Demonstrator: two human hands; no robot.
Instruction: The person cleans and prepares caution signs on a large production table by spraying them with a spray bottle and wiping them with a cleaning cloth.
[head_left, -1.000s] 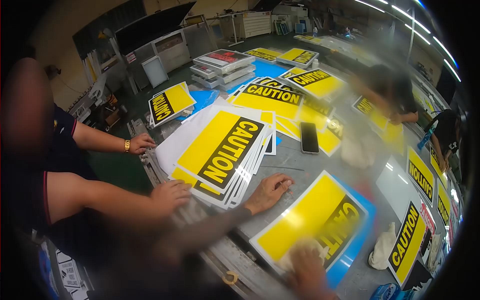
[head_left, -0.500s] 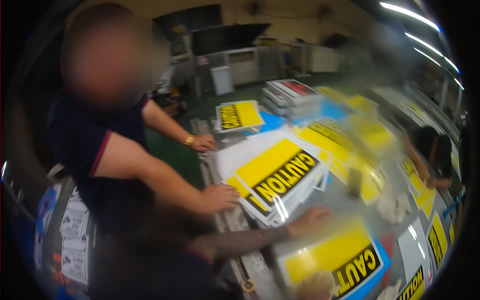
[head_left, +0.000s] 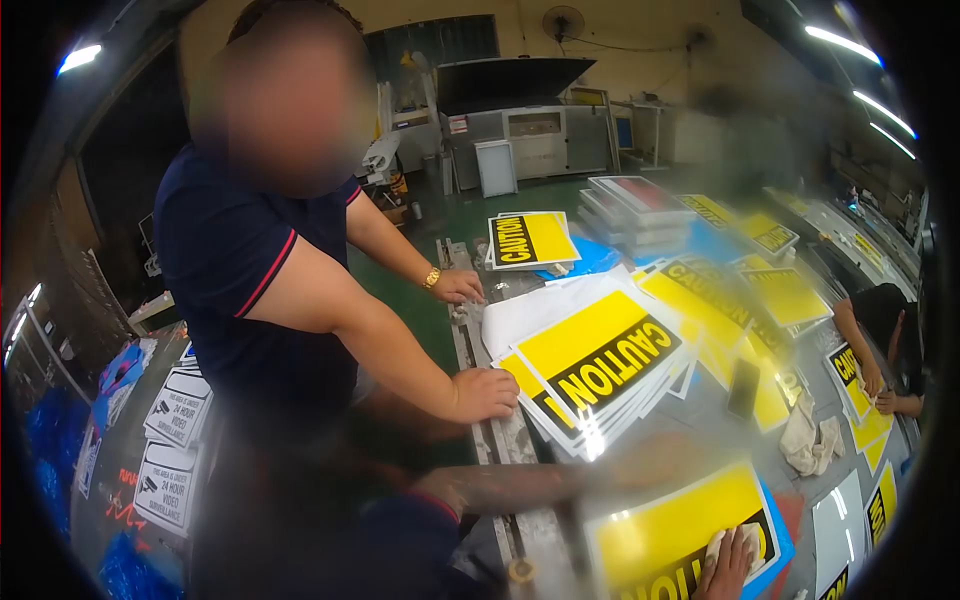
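A yellow and black CAUTION sign (head_left: 660, 508) lies in front of me on the table, partly cut off by the lower edge. My right hand (head_left: 732, 562) presses a white cloth (head_left: 748, 540) onto its black lettered band, fingers bent over the cloth. Reaching across from the lower left, my left hand (head_left: 650, 458) is smeared just beyond the sign's far edge, and its fingers cannot be made out. Blue sheeting (head_left: 778, 530) shows under the sign's right side. Just past my left hand lies a stack of CAUTION signs (head_left: 610, 345).
A person in a dark shirt (head_left: 240, 240) stands opposite, one hand (head_left: 488, 394) at the stack. Another person's hands (head_left: 880, 392) work at the right. A crumpled cloth (head_left: 812, 445), a dark rectangular object (head_left: 743, 388) and more signs (head_left: 528, 240) lie about. Surveillance signs (head_left: 168, 485) lie at left.
The view has swung, so the scene sits further right and is sharper. My right hand has moved rightward over the sign with the cloth. My left arm stays stretched out.
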